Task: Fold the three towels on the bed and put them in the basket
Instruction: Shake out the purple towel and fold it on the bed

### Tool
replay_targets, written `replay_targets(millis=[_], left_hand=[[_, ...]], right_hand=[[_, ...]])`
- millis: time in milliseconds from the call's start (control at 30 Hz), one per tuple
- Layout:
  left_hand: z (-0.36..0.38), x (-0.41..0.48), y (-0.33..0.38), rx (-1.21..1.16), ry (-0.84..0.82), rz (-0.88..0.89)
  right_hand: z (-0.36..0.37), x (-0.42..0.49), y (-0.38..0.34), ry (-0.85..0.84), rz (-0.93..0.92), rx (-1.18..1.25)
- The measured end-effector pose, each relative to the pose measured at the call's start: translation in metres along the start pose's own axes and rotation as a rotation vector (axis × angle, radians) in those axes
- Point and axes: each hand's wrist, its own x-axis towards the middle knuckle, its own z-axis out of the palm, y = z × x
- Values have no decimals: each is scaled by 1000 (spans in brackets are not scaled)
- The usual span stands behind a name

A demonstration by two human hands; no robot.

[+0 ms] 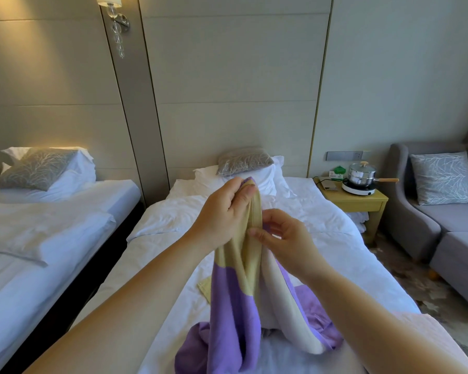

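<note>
A towel (235, 298) banded in yellow, purple and white hangs over the white bed (335, 252), lifted by both hands. My left hand (222, 211) grips its yellow top edge high up. My right hand (287, 238) pinches the same edge a little lower and to the right. The towel's lower end trails onto the sheet. A plain purple towel (314, 306) lies crumpled on the bed behind my right forearm. A pale pink cloth (427, 330) shows at the bed's right edge. No basket is in view.
A second white bed (52, 225) stands to the left across a dark gap. Pillows (243, 160) lie at the headboard. A yellow nightstand (357, 201) with a pot on a hotplate (361, 179) stands to the right, then a grey sofa (443, 211).
</note>
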Motion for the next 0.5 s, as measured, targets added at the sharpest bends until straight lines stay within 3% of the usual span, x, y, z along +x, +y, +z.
replay_targets(millis=[300, 400, 500], left_hand=[[-35, 24, 17, -16, 274, -5], [-62, 29, 8, 56, 397, -44], [-89, 30, -6, 134, 508, -156]], right_hand=[[11, -9, 27, -85, 142, -305], [6, -6, 16, -46, 109, -245], [-2, 4, -9, -106, 101, 73]])
